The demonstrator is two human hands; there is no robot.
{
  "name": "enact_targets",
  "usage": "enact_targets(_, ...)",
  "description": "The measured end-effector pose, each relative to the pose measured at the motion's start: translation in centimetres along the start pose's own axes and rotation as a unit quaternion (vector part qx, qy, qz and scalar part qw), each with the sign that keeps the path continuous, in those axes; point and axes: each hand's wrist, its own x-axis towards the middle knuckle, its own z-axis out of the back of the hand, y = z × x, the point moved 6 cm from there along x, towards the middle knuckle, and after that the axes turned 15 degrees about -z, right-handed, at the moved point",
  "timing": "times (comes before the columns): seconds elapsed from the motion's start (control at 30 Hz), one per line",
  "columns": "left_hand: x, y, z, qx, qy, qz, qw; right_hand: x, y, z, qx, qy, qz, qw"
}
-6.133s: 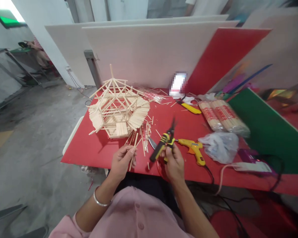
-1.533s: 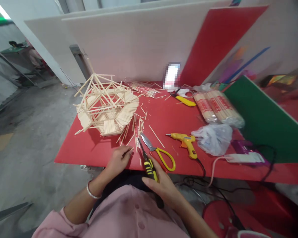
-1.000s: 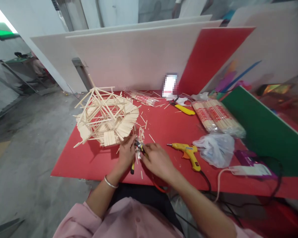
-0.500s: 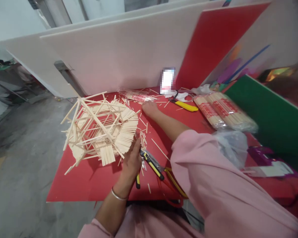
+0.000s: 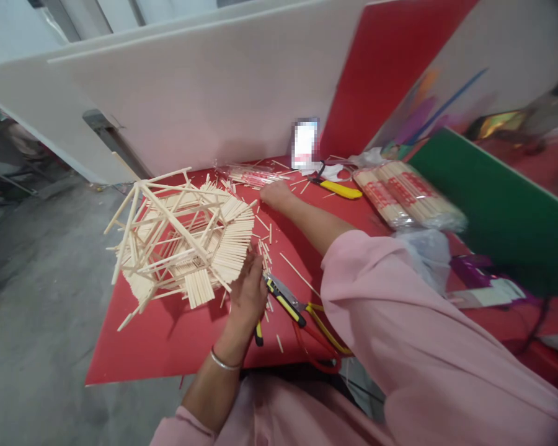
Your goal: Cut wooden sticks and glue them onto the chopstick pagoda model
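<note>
A many-sided model built of pale wooden sticks [image 5: 237,248] stands on the left part of the red tabletop [image 5: 134,353]. My left hand [image 5: 248,291] is at the model's lower right edge, beside the loose short sticks; its fingers are partly hidden and what they hold cannot be made out. Farther back, my right hand [image 5: 275,196] is low over the table, just in front of a clear plastic packet of sticks [image 5: 255,176]. Its fingers are turned away from view. A yellow-and-black cutter [image 5: 286,301] lies right of my left hand.
Yellow-handled pliers [image 5: 339,188] lie near a propped phone [image 5: 304,144]. Wrapped stick bundles [image 5: 411,192] are at the right, by a green board [image 5: 502,217]. Red-handled scissors [image 5: 316,353] lie at the front edge. A white panel [image 5: 204,99] stands behind.
The view has shifted slightly, so the scene sits a little farther left. Both hands stay in nearly the same places relative to the model and the packet.
</note>
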Motion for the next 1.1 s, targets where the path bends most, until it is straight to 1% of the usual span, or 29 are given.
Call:
enact_targets(0.1,0.7,-0.7,0.0,0.003,0.030,-0.040,0.999,-1.9,0.0,0.4,0.013,0.020,0.023,0.999)
enact_targets(0.17,1.0,-1.2,0.1,-0.014,0.035,-0.073,0.997,-3.2,0.1,1.0,0.030,0.027,0.026,0.999)
enact_targets(0.27,1.0,-1.8,0.8,-0.062,0.002,-0.109,0.992,-5.5,0.0,2.9,0.071,0.016,0.005,0.997)
enact_targets(0.33,0.9,-2.1,1.4,-0.112,-0.032,-0.108,0.987,-7.7,-0.3,4.6,0.111,-0.005,-0.015,0.994)
enact_targets(0.37,0.7,-2.2,1.8,-0.141,-0.050,-0.091,0.985,-9.3,-0.5,5.5,0.134,-0.018,-0.022,0.991)
enact_targets(0.43,0.2,-2.1,2.5,-0.206,-0.080,-0.015,0.975,-13.5,-0.4,6.8,0.180,-0.038,-0.016,0.983)
enact_targets(0.5,-0.7,-1.9,3.2,-0.260,-0.098,0.089,0.957,-18.7,0.3,7.2,0.221,-0.037,0.016,0.975)
enact_targets(0.53,-1.1,-2.2,3.7,-0.274,-0.100,0.116,0.949,-21.4,0.8,7.2,0.250,-0.039,0.033,0.967)
enact_targets(0.57,-1.5,-2.5,4.5,-0.269,-0.109,0.124,0.949,-24.0,1.3,7.2,0.324,-0.041,0.051,0.944)
enact_targets(0.6,-1.8,-3.1,5.2,-0.256,-0.110,0.112,0.954,-26.3,1.7,6.9,0.382,-0.049,0.048,0.922)
enact_targets(0.67,-2.5,-4.2,6.4,-0.258,-0.103,0.078,0.957,-29.5,2.2,5.9,0.465,-0.064,-0.001,0.883)
enact_targets(0.7,-2.9,-4.5,6.7,-0.285,-0.099,0.078,0.950,-30.6,2.6,5.3,0.496,-0.063,-0.016,0.866)
enact_targets(0.73,-3.3,-4.8,6.8,-0.316,-0.090,0.085,0.941,-31.4,3.1,4.8,0.520,-0.060,-0.021,0.852)
enact_targets(0.8,-4.2,-5.2,6.8,-0.361,-0.086,0.112,0.922,-32.3,4.3,4.3,0.540,-0.056,0.007,0.840)
enact_targets(0.83,-4.6,-5.2,6.8,-0.382,-0.093,0.126,0.911,-32.7,4.9,4.3,0.534,-0.056,0.031,0.843)
enact_targets(0.9,-5.2,-5.1,7.0,-0.418,-0.126,0.163,0.885,-33.4,5.6,4.7,0.503,-0.057,0.068,0.860)
enact_targets(0.93,-5.4,-5.0,7.3,-0.431,-0.151,0.185,0.870,-33.7,5.5,5.0,0.489,-0.063,0.066,0.867)
enact_targets(0.97,-5.7,-4.8,7.7,-0.439,-0.177,0.205,0.857,-34.0,5.1,5.4,0.486,-0.071,0.047,0.870)
enact_targets(1.0,-5.8,-4.8,8.1,-0.442,-0.192,0.222,0.848,-34.2,4.5,5.9,0.495,-0.078,0.024,0.865)
enact_targets(1.03,-5.9,-4.9,8.6,-0.441,-0.198,0.228,0.845,-34.4,3.9,6.4,0.516,-0.082,0.007,0.853)
enact_targets(1.07,-5.8,-5.3,9.1,-0.442,-0.178,0.221,0.851,-34.5,3.5,6.9,0.543,-0.079,0.005,0.836)
enact_targets(1.1,-5.5,-5.9,9.3,-0.453,-0.127,0.205,0.858,-34.5,3.5,7.4,0.569,-0.064,0.031,0.819)
